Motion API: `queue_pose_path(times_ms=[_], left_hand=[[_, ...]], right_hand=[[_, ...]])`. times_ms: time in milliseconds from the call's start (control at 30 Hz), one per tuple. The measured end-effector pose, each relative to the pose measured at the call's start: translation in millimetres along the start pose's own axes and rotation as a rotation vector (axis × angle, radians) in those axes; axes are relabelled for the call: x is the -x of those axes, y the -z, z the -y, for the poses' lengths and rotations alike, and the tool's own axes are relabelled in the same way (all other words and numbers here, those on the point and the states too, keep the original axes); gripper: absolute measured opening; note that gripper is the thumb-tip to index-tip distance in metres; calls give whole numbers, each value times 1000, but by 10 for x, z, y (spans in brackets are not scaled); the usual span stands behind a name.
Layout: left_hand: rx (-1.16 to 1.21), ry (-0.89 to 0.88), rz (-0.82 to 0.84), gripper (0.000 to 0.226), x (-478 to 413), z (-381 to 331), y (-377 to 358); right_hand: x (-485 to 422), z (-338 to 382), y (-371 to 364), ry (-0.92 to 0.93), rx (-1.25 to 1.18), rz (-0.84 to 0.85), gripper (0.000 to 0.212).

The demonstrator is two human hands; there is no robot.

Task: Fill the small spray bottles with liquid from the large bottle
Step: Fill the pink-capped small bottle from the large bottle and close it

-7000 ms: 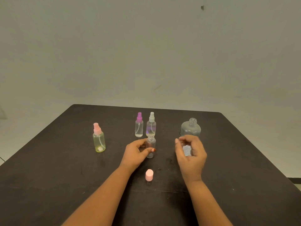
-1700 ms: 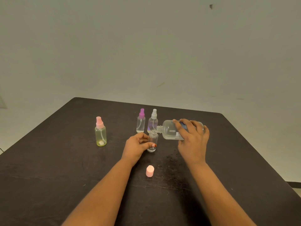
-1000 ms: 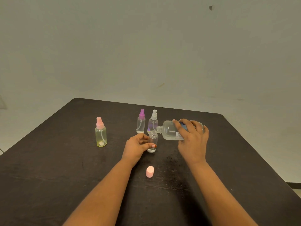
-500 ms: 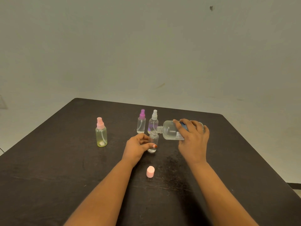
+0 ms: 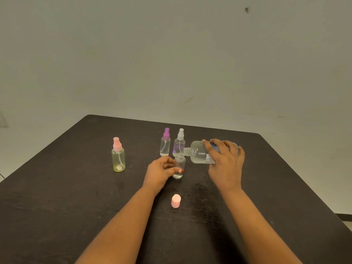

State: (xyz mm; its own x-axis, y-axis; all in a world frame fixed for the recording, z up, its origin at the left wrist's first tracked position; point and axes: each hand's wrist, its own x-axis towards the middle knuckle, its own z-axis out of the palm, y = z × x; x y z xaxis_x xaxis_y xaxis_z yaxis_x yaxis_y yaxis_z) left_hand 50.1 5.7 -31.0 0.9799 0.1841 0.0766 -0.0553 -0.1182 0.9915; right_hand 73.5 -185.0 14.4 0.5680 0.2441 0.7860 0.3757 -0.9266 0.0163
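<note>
Hands [image 5: 159, 173] [image 5: 226, 165] around bottles [image 5: 179, 164] [image 5: 198, 154]; label [image 5: 209, 159] illegible

A single wide-angle view from the person's head faces forward and down across the dark counter [image 5: 57, 197] toward a plain wall [image 5: 171, 54], close enough that both forearms [image 5: 123, 225] enter from the bottom edge.

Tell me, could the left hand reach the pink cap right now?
Likely yes: nothing lies between the left hand and pink cap, but it grips the small open bottle and must release first.
</note>
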Motion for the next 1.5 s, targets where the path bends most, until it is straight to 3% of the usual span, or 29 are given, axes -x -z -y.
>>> queue_pose_path(times_ms=[1500], left_hand=[[29,14,10,25,17,-29,-8]], right_hand=[[-18,9,11,0,14,-11,73]])
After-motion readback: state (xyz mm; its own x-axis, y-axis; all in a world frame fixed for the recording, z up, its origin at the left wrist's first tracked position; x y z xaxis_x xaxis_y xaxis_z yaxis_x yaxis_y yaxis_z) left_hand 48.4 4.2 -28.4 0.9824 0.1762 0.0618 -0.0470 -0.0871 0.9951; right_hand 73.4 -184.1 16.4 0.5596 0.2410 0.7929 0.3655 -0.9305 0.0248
